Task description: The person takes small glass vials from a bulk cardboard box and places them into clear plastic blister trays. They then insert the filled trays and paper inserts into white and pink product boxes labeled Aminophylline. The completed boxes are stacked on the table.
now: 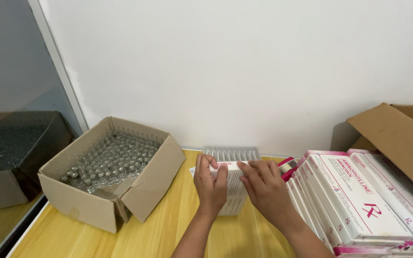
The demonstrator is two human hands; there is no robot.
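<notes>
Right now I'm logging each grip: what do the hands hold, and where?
Both hands, left hand and right hand, hold one white carton, fingers over its top edge.

I see an open cardboard box [120, 191] at left on the yellow wooden table [168, 234], filled with small glass vials [113, 160]. At right, white-and-pink cartons [359, 200] lean in a row beside another cardboard box [397, 138].

On the bench [158, 234], an open carton [113, 203] filled with vials [111, 160] is set at the left. A small box [233, 188] is placed at the middle, with a tray [231, 153] behind it. Flat boxes [354, 200] are stacked at the right, before another carton [397, 138].
</notes>
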